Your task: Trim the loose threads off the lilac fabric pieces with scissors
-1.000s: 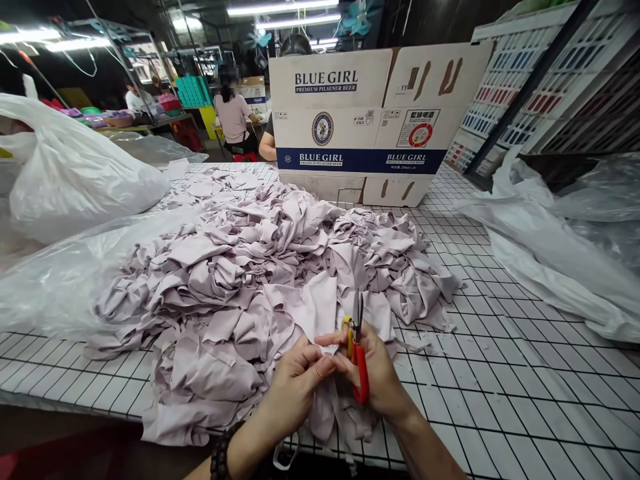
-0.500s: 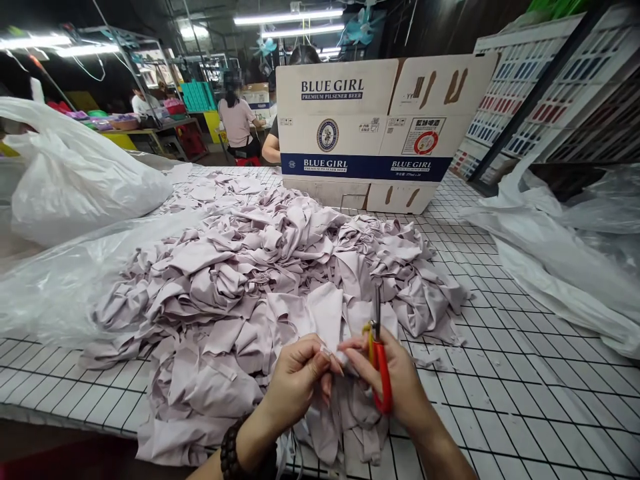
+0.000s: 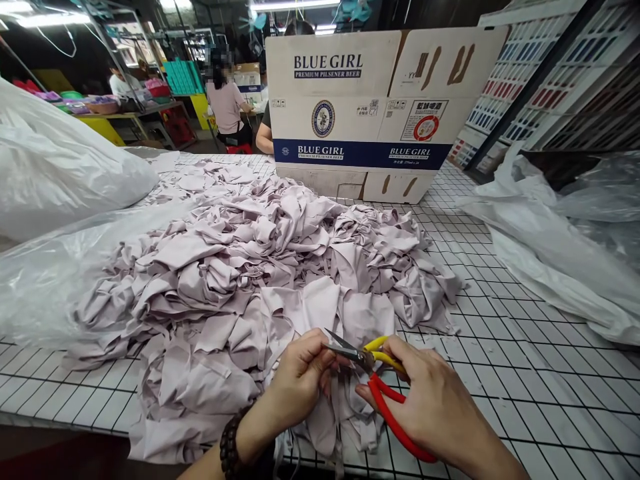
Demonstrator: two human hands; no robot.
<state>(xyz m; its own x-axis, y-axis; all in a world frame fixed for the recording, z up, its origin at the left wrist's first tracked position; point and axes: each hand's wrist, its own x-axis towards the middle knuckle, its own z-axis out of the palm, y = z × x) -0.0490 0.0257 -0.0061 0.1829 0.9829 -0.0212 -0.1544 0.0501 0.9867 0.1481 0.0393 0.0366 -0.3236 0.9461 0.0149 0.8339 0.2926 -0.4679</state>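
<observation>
Scissors (image 3: 367, 360) with one yellow and one red handle are in my right hand (image 3: 425, 387), their blades parted and pointing left. The blade tips lie right at the fingers of my left hand (image 3: 303, 370), which pinches a bit of the pale lilac fabric. A beaded bracelet circles my left wrist. Under and beyond both hands spreads a large heap of pale lilac fabric pieces (image 3: 210, 273). Some pieces hang toward the near table edge. What exactly sits between my left fingertips is partly hidden by the fingers and blades.
A "Blue Girl" beer carton (image 3: 345, 100) stands behind the heap on the grid-patterned table (image 3: 505, 393). White plastic bags lie at left (image 3: 65, 167) and right (image 3: 545, 233). Two people sit farther back, one partly behind the carton. A rack (image 3: 530, 80) rises at right.
The scissors have swung from upright in my right hand to pointing left with blades spread. My right hand has drawn away from my left fingertips. The view has tilted down slightly.
</observation>
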